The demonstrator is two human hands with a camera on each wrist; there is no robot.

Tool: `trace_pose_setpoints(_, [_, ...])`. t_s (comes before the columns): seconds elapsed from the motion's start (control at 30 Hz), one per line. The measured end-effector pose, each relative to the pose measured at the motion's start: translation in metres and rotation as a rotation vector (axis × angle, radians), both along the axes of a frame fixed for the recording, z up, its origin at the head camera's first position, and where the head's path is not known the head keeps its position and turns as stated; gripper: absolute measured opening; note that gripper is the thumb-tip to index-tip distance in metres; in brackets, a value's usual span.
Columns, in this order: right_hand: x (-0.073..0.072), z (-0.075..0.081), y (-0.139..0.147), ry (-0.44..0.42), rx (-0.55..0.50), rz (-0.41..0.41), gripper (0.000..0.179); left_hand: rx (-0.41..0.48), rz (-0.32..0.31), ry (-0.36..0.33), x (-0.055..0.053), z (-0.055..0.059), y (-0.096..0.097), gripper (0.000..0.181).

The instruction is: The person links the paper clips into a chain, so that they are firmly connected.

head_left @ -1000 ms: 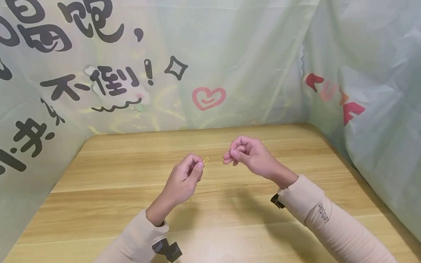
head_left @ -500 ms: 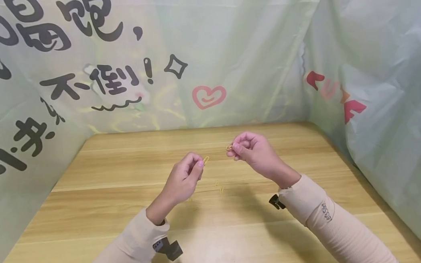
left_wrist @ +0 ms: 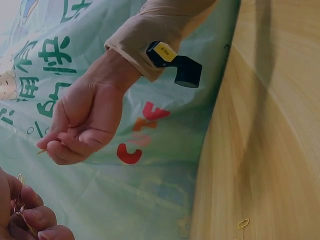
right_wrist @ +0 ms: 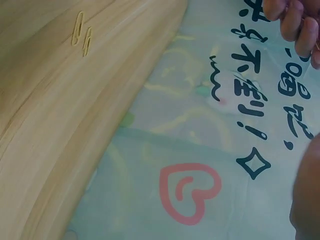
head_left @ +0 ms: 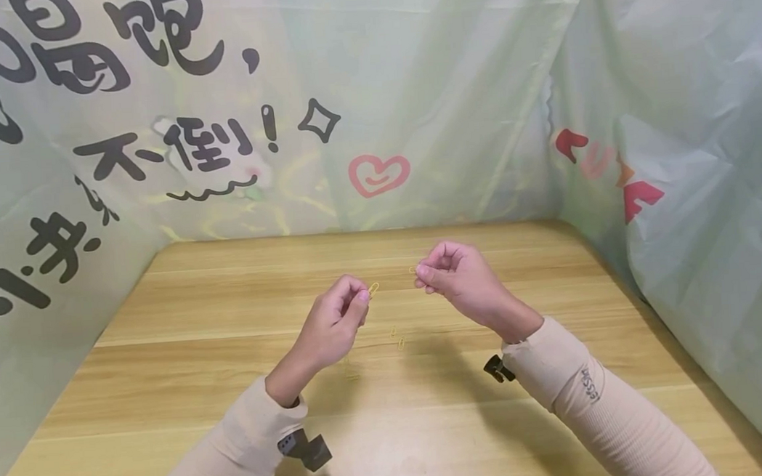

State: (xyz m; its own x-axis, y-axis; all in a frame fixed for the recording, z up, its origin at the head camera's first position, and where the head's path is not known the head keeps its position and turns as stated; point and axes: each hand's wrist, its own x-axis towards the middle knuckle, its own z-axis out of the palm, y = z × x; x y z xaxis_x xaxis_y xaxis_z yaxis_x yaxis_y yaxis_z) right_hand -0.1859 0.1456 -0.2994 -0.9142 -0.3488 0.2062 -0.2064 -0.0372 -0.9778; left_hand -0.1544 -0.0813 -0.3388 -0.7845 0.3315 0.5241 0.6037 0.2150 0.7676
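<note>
My left hand point(head_left: 330, 325) pinches a yellow paper clip point(head_left: 374, 289) between thumb and fingers, its loop sticking out. In the left wrist view, a second clip part point(left_wrist: 19, 206) shows among the left fingers; whether they are linked is unclear. Across a gap, my right hand point(head_left: 465, 284) pinches another paper clip point(head_left: 413, 269), its end poking past the fingertips. That clip point(left_wrist: 42, 151) also appears in the left wrist view. The right wrist view catches the left fingers point(right_wrist: 295, 25) and a blurred edge of the right hand point(right_wrist: 307, 190).
Two yellow paper clips point(right_wrist: 77, 28) point(right_wrist: 87, 41) lie on the wooden table point(head_left: 234, 400) below the hands. Faint yellow clip shapes point(head_left: 352, 375) show under the left hand. Printed cloth point(head_left: 372, 86) hangs behind and at both sides. Each wrist wears a small dark camera point(head_left: 305, 450).
The right hand, whose fingertips showed no clear clip a second ago, now shows a paper clip and turned slightly. The left hand has stayed nearly still with its clip.
</note>
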Motion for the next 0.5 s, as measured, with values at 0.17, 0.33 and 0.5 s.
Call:
trace_pose_setpoints(0.17, [0.0004,-0.001,0.0016,0.035,-0.054,0.048,0.02,0.0,-0.004,-0.011,0.0003,-0.0001,0.0003,0.012])
trace_pose_setpoints(0.33, [-0.0001,0.0007,0.0006,-0.046,-0.231,0.129,0.017,-0.001,0.002,-0.011,0.0006,0.0,-0.0004,0.013])
trace_pose_setpoints(0.5, [0.0,0.002,0.0011,-0.1,-0.313,0.166,0.011,-0.001,0.001,0.003,0.0001,-0.0003,0.0,0.012])
